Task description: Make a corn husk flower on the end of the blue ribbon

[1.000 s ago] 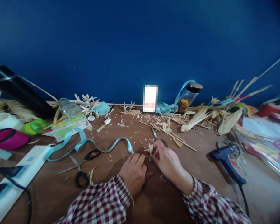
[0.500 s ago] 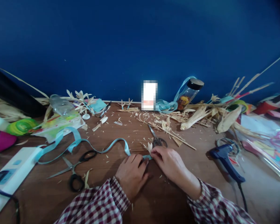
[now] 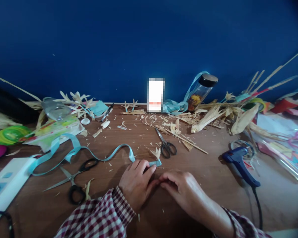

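Note:
My left hand (image 3: 136, 181) rests on the table, fingers curled over a light blue ribbon (image 3: 121, 147). The ribbon's short end sticks out past the fingertips, and a small pale husk flower (image 3: 156, 153) stands on it. Close beside the left thumb, my right hand (image 3: 180, 188) has its fingertips pinched together. Whatever lies between them, if anything, is too small to make out. Small black-handled scissors (image 3: 168, 149) lie just beyond the flower. Larger scissors (image 3: 73, 178) lie spread at the left.
A white power strip (image 3: 12, 178) sits at the left edge, and a blue glue gun (image 3: 240, 165) with its cord at the right. Along the wall are corn husks (image 3: 210, 121), a lidded jar (image 3: 201, 94), a bright blurred-out screen (image 3: 156, 94) and husk scraps.
My right hand has left the husk flower and moved down towards me, to the left thumb. The flower and ribbon end now show uncovered. The view has shifted slightly.

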A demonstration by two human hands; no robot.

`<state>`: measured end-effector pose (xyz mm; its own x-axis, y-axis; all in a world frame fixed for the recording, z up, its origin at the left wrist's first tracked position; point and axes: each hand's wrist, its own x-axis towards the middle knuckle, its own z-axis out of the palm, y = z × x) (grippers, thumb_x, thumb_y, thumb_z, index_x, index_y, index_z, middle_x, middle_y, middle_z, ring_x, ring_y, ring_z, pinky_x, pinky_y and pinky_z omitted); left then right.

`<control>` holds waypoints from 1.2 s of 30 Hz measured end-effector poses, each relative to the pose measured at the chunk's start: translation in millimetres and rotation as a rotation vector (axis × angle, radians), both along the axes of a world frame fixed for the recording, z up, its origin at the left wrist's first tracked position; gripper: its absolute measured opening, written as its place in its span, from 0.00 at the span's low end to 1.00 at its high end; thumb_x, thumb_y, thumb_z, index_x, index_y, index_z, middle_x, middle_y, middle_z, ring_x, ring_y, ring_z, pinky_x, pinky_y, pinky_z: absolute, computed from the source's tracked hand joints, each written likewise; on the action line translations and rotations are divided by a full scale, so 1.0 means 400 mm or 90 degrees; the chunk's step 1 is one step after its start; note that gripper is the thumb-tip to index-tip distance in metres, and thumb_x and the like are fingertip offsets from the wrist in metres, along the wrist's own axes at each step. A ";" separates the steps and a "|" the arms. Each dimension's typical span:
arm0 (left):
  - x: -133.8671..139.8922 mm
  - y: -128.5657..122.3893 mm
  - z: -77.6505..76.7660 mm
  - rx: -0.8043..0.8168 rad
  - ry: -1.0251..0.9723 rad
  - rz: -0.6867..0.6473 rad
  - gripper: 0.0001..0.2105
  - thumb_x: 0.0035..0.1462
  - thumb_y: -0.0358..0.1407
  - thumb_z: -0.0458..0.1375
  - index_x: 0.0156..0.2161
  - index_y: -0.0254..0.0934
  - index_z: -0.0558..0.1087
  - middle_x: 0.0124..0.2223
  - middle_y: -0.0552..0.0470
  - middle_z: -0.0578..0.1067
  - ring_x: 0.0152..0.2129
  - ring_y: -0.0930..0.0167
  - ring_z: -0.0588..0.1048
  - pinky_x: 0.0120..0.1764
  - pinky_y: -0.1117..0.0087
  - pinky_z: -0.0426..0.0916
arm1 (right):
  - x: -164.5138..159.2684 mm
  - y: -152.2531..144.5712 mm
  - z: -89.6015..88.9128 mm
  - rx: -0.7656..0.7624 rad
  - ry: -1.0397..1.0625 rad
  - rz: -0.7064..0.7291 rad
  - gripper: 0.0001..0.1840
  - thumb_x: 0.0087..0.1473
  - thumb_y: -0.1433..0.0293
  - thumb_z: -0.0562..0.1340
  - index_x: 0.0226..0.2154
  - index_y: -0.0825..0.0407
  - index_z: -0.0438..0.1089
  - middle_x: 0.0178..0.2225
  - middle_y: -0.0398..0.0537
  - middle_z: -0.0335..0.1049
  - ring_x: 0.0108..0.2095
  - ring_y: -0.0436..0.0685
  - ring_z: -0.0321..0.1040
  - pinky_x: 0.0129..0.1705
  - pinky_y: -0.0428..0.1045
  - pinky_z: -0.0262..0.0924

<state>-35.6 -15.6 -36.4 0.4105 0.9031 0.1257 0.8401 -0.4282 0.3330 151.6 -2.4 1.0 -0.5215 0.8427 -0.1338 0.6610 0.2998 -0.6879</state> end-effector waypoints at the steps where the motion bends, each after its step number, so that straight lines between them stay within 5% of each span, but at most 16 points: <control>1: 0.000 0.001 0.000 0.003 0.002 0.000 0.17 0.59 0.43 0.51 0.50 0.38 0.67 0.41 0.46 0.68 0.37 0.63 0.66 0.37 0.60 0.65 | -0.001 0.000 -0.004 0.009 -0.003 -0.005 0.05 0.54 0.73 0.59 0.30 0.49 0.70 0.31 0.41 0.74 0.31 0.51 0.69 0.33 0.44 0.56; 13: 0.001 0.001 0.005 -0.006 0.011 0.002 0.17 0.58 0.43 0.53 0.50 0.38 0.67 0.41 0.46 0.69 0.37 0.63 0.66 0.37 0.60 0.66 | -0.001 -0.005 -0.026 0.154 -0.062 0.028 0.06 0.48 0.77 0.59 0.24 0.52 0.68 0.24 0.43 0.71 0.26 0.50 0.65 0.28 0.44 0.51; 20: 0.000 0.000 -0.003 0.040 0.020 0.001 0.16 0.57 0.41 0.55 0.49 0.38 0.68 0.40 0.46 0.69 0.37 0.63 0.67 0.36 0.61 0.66 | 0.003 0.004 -0.033 0.112 -0.003 -0.061 0.07 0.45 0.79 0.59 0.26 0.51 0.68 0.24 0.41 0.69 0.25 0.49 0.63 0.28 0.42 0.51; 25: -0.001 0.000 -0.006 0.054 0.010 -0.009 0.17 0.57 0.43 0.54 0.48 0.37 0.69 0.40 0.46 0.69 0.36 0.63 0.67 0.36 0.61 0.66 | 0.023 0.012 -0.025 0.019 0.106 -0.165 0.06 0.50 0.75 0.57 0.28 0.52 0.69 0.24 0.42 0.68 0.25 0.48 0.62 0.28 0.43 0.53; 32: 0.000 0.000 0.002 0.048 0.003 -0.005 0.17 0.58 0.44 0.53 0.48 0.37 0.70 0.40 0.45 0.69 0.37 0.62 0.67 0.37 0.59 0.66 | 0.035 0.007 -0.017 -0.313 0.332 -0.194 0.11 0.56 0.68 0.53 0.35 0.56 0.68 0.29 0.45 0.70 0.25 0.47 0.64 0.27 0.42 0.58; 36: 0.001 0.000 0.005 0.057 0.001 -0.007 0.17 0.58 0.44 0.52 0.48 0.36 0.70 0.40 0.45 0.69 0.36 0.63 0.67 0.37 0.59 0.66 | 0.031 0.001 -0.006 -0.248 0.294 -0.169 0.07 0.54 0.70 0.57 0.35 0.55 0.68 0.29 0.45 0.70 0.26 0.48 0.64 0.28 0.43 0.58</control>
<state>-35.4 -15.6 -34.4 0.4198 0.8842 0.2048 0.8358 -0.4646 0.2926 164.1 -1.8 -1.4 -0.3792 0.8860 -0.2667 0.2888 -0.1605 -0.9438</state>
